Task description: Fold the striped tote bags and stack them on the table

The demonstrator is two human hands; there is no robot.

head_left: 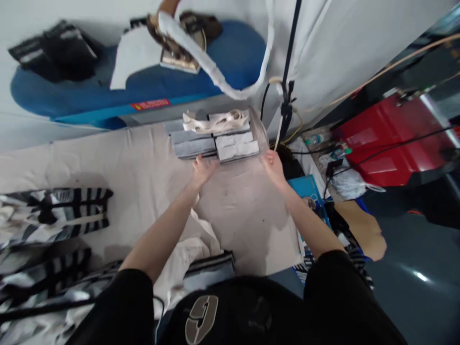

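Note:
Folded grey fabric pieces (194, 147) and pale folded pieces (235, 145) lie in low stacks on the cloth-covered table (233, 225). Across the far stacks rests a loose bundle of cream fabric strips (212, 125). My left hand (203, 171) is at the near edge of the grey pieces, thumb apart from the fingers, holding nothing I can see. To the right of the pale pieces, my right hand (273, 166) hovers by the table's edge with its fingers loosely apart; nothing shows in it. Slight blur hides whether either hand touches the fabric.
Beyond the table stands a blue ironing board (237, 52) with an iron (183, 55) and dark cloth (59, 50). Black-and-white striped garments (79, 208) are piled at left. A hose (215, 76) and cables hang overhead. Bottles and a red panel (398, 139) are at right.

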